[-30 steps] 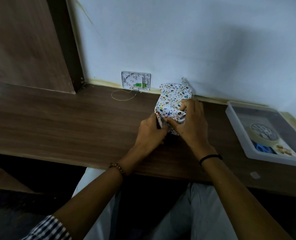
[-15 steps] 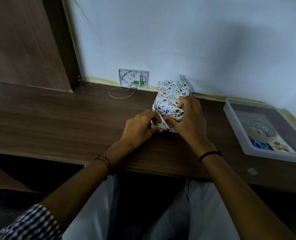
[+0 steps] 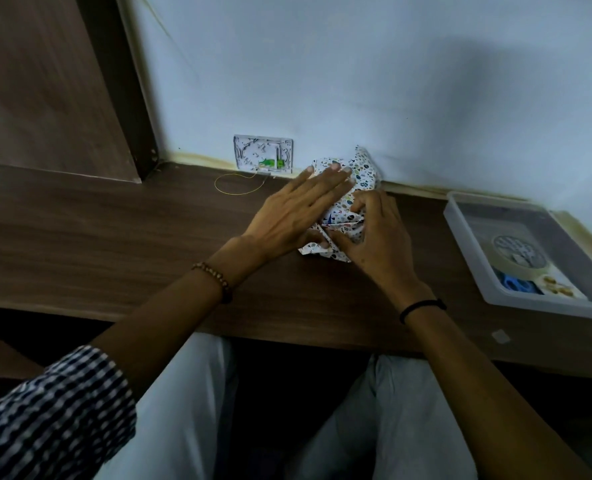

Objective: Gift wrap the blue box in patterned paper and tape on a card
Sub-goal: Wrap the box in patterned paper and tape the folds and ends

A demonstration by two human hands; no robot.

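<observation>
The scene is dim and bluish, with muted colours. A broad soft shadow falls on the wall [image 3: 374, 81] above and right of the desk [image 3: 114, 237]. Wide-angle distortion bows the desk's near edge. Below it, the checked sleeve [image 3: 52, 414] is blurred.

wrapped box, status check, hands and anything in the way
Left hand flat on wrapped box. Right hand pinching near-end paper fold. No tape or card on yet; tape roll sits in tray. Nothing blocking.

Wooden desk [image 3: 114, 237], wrapped box [image 3: 360, 174], tray [image 3: 467, 251]
</observation>
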